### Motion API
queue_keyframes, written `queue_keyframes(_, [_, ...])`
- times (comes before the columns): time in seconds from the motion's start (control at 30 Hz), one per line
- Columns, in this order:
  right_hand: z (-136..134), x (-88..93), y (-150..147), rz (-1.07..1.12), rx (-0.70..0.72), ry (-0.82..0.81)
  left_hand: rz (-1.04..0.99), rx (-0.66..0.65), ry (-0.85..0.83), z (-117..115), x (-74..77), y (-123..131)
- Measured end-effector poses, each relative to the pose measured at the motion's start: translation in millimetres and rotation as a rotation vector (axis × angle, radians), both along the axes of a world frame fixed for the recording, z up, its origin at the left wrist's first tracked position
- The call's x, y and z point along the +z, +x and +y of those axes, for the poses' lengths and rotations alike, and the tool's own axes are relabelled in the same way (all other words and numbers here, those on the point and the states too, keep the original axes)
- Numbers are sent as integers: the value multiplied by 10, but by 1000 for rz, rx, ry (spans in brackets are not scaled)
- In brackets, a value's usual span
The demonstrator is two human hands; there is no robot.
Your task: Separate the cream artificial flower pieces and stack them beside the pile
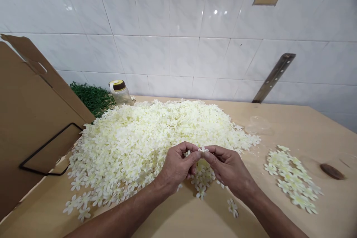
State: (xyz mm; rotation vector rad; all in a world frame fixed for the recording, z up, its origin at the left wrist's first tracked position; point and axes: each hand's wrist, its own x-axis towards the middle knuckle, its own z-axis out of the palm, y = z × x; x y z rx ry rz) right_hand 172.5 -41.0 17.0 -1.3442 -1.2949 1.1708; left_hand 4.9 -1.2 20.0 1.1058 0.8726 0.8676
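Note:
My left hand [178,163] and my right hand [229,167] meet in front of a large heap of white artificial flowers [145,134]. Between their pinched fingertips is one small white artificial flower [203,150], gripped from both sides. Its petals show above the thumbs; its underside is hidden by the fingers. More loose flowers lie just below and behind the hands. A single flower [232,208] rests on the table under my right forearm.
On the right, a smaller group of pale flowers [294,178] lies near a dark oval mark [331,171]. At left stand a cardboard box [36,119], a black wire frame [46,145], green artificial grass [93,96] and a bottle [121,95]. A tiled wall [184,55] closes off the back.

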Motion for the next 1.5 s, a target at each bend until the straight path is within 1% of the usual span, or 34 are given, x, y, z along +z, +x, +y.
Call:
queue_keyframes(0.1, [6, -4, 17, 12, -78, 3, -16, -3, 9, 1, 8, -1])
queue_keyframes(0.27, [12, 15, 82, -4, -105, 12, -46, 0, 1, 34, 54, -31])
queue_keyframes(0.4, [-2, 20, 103, -58, -56, 47, -58, -2, -17, 42, 67, -42])
queue_keyframes(0.5, [-17, 17, 87, -50, -52, 51, -57, -11, -22, 41, 60, -43])
queue_keyframes(0.73, [-12, -4, 52, -78, -38, 68, -44, -133, -54, 21, 49, -49])
queue_keyframes(0.87, [-2, -14, 56, -157, 24, 39, -29, -183, -51, 22, 43, -48])
queue_keyframes(0.97, [0, -24, 60, -191, 64, 5, -74, -221, -116, 45, 30, -57])
queue_keyframes(1.07, [-4, -19, 58, -144, 100, -28, -141, -240, -204, 70, 20, -68])
queue_keyframes(1.2, [-14, 27, 52, -50, 166, -41, -224, -233, -245, 94, 28, -77])
queue_keyframes(1.33, [-18, 69, 73, 53, 190, -60, -224, -200, -229, 141, 86, -112])
queue_keyframes(1.43, [-12, 65, 106, 103, 194, -70, -199, -101, -171, 206, 140, -159])
queue_keyframes(1.5, [-9, 53, 120, 110, 195, -63, -140, 5, -99, 255, 151, -189])
